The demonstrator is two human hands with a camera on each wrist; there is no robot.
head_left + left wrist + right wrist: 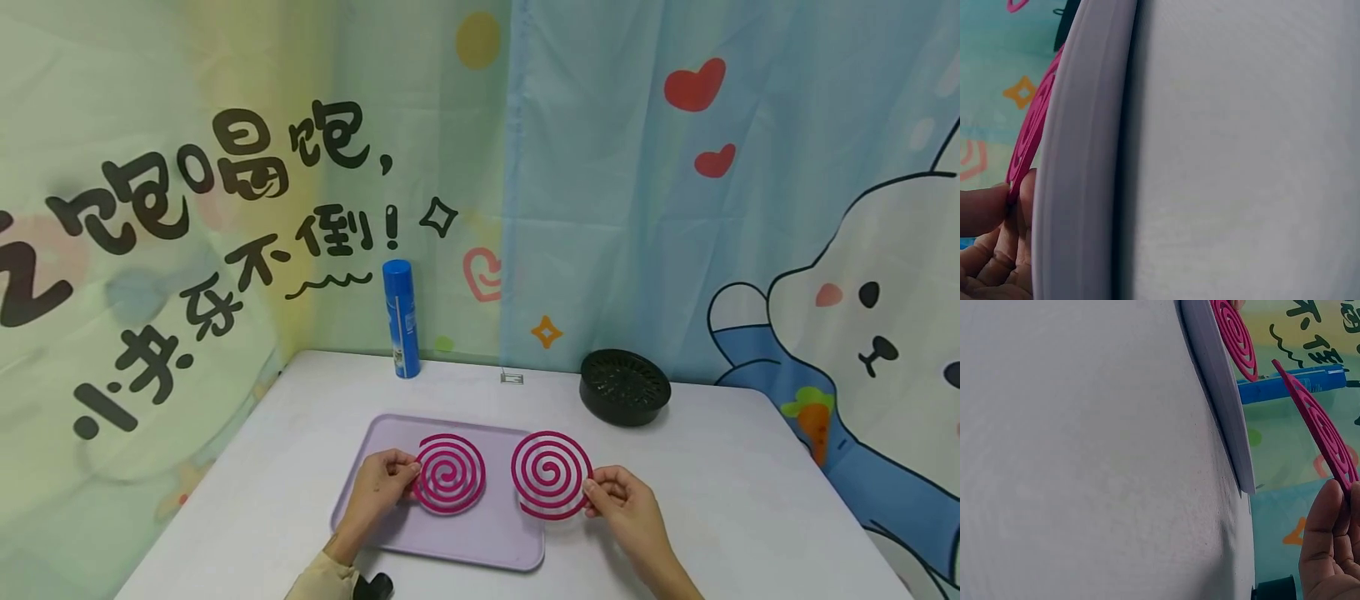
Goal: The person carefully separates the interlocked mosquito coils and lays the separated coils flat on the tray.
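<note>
My left hand (386, 482) pinches the left edge of a magenta mosquito coil (448, 473) between thumb and fingers, over the lilac tray (457, 542). A second magenta mosquito coil (551, 475) is in my right hand (626, 504), pinched at its right rim. That coil overlaps the tray's right edge in the head view. Seen from the left wrist, the thumb and fingers (985, 209) grip the coil (1034, 125) close above the tray rim (1082, 156). The right wrist view shows the other coil (1322, 428) tilted above the table.
At the back left of the white table (712, 500) stands a blue spray can (402, 321). A round black holder with a slotted lid (625, 387) sits at the back right. Between them lies a small metal stand (512, 378). Printed curtains (585, 208) hang behind the table.
</note>
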